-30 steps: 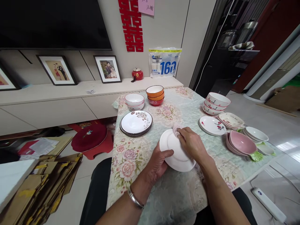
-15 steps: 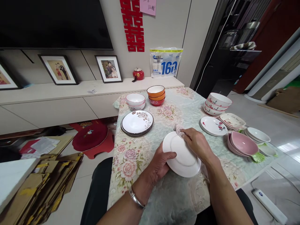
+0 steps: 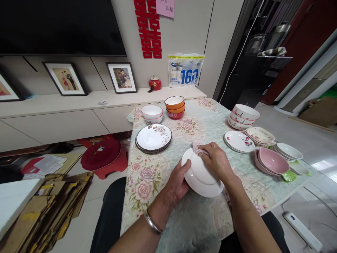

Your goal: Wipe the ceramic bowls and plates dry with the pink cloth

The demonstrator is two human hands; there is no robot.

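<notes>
One white plate (image 3: 202, 177) | left grip (image 3: 178, 181): clasping its rim | right grip (image 3: 217, 161): grasping pale cloth (image 3: 196, 145) against its far edge

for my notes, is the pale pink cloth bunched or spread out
Bunched: the pale pink cloth shows crumpled folds, gathered in the right hand at the edge of the round white plate.

The lone head-worn view looks forward and down from close above the left hand (image 3: 179, 180) and right hand (image 3: 218, 161), across the table (image 3: 195, 223) to the wall (image 3: 186, 37) behind it.
</notes>
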